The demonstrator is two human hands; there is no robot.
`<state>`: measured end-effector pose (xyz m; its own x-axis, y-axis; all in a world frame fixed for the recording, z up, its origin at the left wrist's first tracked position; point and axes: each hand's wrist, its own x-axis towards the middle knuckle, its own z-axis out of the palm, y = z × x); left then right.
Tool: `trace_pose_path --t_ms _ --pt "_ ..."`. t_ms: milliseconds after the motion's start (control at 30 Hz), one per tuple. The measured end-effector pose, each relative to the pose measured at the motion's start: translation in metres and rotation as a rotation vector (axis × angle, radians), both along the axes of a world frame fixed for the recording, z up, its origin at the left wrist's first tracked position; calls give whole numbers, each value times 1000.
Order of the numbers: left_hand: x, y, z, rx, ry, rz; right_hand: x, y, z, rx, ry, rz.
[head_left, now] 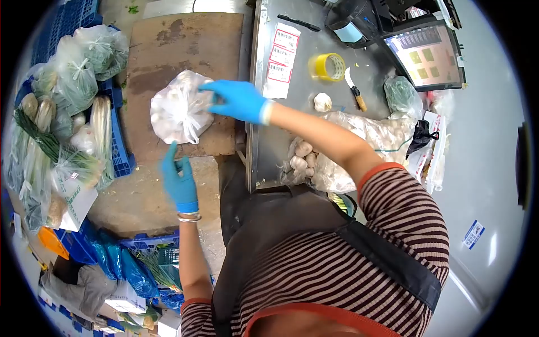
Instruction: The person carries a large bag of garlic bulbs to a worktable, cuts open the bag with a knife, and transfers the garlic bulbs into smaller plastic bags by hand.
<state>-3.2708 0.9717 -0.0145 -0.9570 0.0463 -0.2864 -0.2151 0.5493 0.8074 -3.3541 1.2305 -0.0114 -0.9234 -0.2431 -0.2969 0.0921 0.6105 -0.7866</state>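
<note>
A tied clear plastic bag of whitish, garlic-like bulbs [181, 106] rests on a brown board [151, 56], its knot and loose ends on top. At the bag's upper right edge, my right hand [238, 100] in a blue glove has its fingers apart; it overlaps the bag, but I cannot tell whether it presses on it. My left hand [179, 181], also blue-gloved and slightly blurred, is just below the bag with fingers spread and nothing in them.
On the metal table lie a label strip [279, 62], yellow tape [329, 67], a knife [356, 90], one garlic bulb [323, 102] and a large bag of bulbs [365, 132]. A screen [424, 55] stands behind. Bagged vegetables [76, 73] fill blue crates [124, 154] at left.
</note>
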Motion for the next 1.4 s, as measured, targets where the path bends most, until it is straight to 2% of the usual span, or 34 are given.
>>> trace_pose_path --t_ms 67,133,233,267,333,367,467,667,800,833,933,1000,1100,1200,1233,1333,1400 --pt "13 28 10 125 37 -28 40 35 25 190 59 -23" --pt "19 62 34 226 -53 -166 78 72 3 393 146 -76" --pt "25 112 39 553 -462 -200 100 97 0 679 246 -88" --pt "28 124 30 642 -604 -226 104 100 -11 699 287 -90" --pt "26 149 27 658 -855 -169 103 107 -33 737 369 -90" --pt "25 160 24 665 -982 -133 102 110 -38 758 328 -14" --pt "19 185 -9 675 -1051 -26 99 124 -54 709 392 33" --pt "-13 221 -20 559 -917 19 112 143 -22 577 419 -6" --pt "-26 236 -27 773 -1004 30 123 154 -13 538 430 54" --pt "-30 243 -36 714 -962 44 126 156 -13 532 431 81" --pt "-37 251 -57 858 -803 -101 133 157 -10 492 395 169" --pt "-41 253 -65 758 -730 -99 132 158 -4 439 321 241" --pt "-44 253 -68 715 -696 -134 122 165 10 147 85 -106" --pt "-40 255 -74 680 -674 -136 97 177 6 232 70 -355" --pt "-39 255 -72 666 -663 -155 91 177 -2 250 141 -353" --pt "-35 255 -68 666 -609 -177 75 174 -12 423 230 -103" --pt "-29 256 -78 727 -544 -138 72 172 -19 416 270 -71"
